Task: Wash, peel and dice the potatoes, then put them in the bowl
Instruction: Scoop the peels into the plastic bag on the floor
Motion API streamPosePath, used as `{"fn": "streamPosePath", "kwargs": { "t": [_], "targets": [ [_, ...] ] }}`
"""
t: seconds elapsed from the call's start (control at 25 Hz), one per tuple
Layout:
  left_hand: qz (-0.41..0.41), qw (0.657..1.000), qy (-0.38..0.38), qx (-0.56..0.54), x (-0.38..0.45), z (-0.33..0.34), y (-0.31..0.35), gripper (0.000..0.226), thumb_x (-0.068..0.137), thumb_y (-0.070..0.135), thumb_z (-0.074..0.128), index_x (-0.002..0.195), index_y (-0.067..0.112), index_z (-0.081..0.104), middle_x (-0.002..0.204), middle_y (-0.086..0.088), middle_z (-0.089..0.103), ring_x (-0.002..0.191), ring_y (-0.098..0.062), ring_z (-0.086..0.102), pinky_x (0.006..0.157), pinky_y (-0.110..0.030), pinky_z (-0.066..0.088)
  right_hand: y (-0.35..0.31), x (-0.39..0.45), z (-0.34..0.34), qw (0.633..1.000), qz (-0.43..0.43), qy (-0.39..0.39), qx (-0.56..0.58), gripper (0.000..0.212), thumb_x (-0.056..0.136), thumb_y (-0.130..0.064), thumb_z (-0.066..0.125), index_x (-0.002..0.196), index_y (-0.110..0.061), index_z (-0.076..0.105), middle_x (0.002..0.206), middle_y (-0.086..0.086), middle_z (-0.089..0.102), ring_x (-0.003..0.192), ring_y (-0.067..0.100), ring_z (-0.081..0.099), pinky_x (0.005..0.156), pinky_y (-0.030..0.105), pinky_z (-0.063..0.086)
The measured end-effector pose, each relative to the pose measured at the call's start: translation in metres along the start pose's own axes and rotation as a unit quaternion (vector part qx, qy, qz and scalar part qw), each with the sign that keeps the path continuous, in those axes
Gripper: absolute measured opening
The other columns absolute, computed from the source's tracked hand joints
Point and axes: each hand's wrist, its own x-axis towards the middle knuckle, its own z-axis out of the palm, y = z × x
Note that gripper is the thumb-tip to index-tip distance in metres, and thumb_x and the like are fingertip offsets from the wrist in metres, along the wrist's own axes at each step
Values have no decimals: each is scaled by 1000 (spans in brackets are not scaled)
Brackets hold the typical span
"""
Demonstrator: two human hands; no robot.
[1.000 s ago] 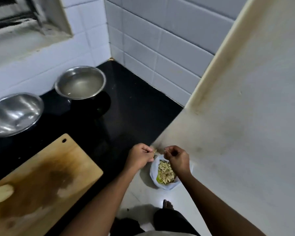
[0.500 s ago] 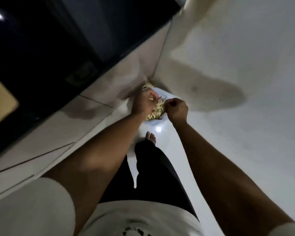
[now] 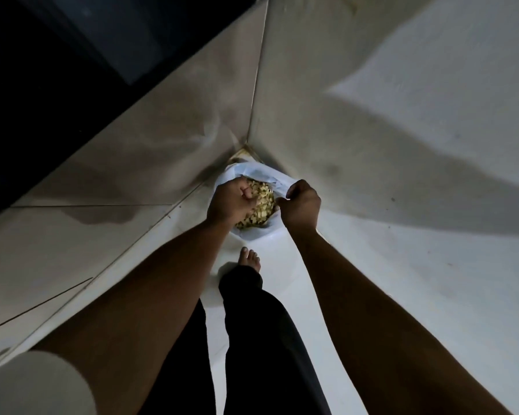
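both hands are at the mouth of a white bag on the floor, tucked into the corner where the cabinet base meets the wall. from my remote seat i see the right hand pinching the bag's right edge, fingers curled on the plastic. the left hand sits over the opening with fingers curled; whether it grasps anything i cannot tell. inside the bag, between the hands, lie pale yellow scraps, possibly potato peel. just this side of the bag stands a bare foot below a dark trouser leg.
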Motion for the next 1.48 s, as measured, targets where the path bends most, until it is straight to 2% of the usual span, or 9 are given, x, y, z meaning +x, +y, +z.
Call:
{"fn": "streamPosePath", "kwargs": {
  "t": [0.16,0.32,0.44,0.48,0.64,0.72,0.84,1.12,1.48],
  "targets": [
    [3,995,-74,61,1,-11,7,37,79,32,83,111,23,68,106,12,65,100,-11,63,90,-29,51,-4,-3,-3,993,-19,-88,-78,12,75,2,60,73,-10,63,75,7,67,72,19,58,58,16,39],
    [-61,997,-27,45,-14,-32,19,20,76,20,78,77,22,59,76,4,70,74,-17,70,79,-38,59,-15,-12,-16,987,-43,-92,-125,4,74,2,63,74,0,59,74,13,62,78,30,61,58,28,35],
    [-14,994,-103,15,-34,-52,35,45,70,20,84,111,23,66,116,-2,69,103,-21,68,96,-43,54,-38,-29,-33,965,-44,-235,-106,56,77,-11,79,128,-2,60,125,18,63,119,33,57,100,35,44],
    [-2,992,-124,17,-42,-60,41,57,73,22,85,125,21,63,131,-3,62,117,-22,61,104,-40,49,-45,-37,-41,963,-52,-236,-118,62,77,-14,79,134,-4,55,129,19,61,121,34,55,102,40,44],
    [-21,994,-86,-57,-80,-99,58,6,91,14,71,96,16,71,116,-15,71,97,-27,67,98,-40,53,-77,-73,-72,959,-154,-148,-188,32,81,-13,55,105,1,71,106,20,70,102,38,64,82,32,47],
    [-27,992,-58,-106,-113,-130,65,14,91,7,68,85,19,67,106,-17,73,79,-23,66,82,-36,58,-105,-100,-84,958,-183,-119,-184,30,82,-15,51,99,-6,73,100,17,72,96,38,66,79,36,52],
    [-10,988,-19,-155,-160,-184,85,14,93,4,63,93,17,67,98,-6,70,85,-19,66,61,-21,48,-159,-135,-94,958,-250,-77,-118,17,80,-13,59,90,-18,71,92,7,73,88,30,67,72,32,53],
    [51,945,179,-268,-255,-365,78,12,100,19,58,109,16,66,102,0,73,87,-12,69,77,-31,52,-315,-197,-71,862,-478,-143,-92,13,84,-11,61,88,-21,68,93,-2,67,83,18,64,76,32,51],
    [9,891,343,-297,-338,-507,-70,7,96,16,63,101,14,69,94,-1,75,71,-6,68,62,-23,51,-458,-316,69,751,-578,-269,-172,11,82,-18,60,84,-25,67,86,-10,68,79,10,64,73,33,55]
  ]
}}
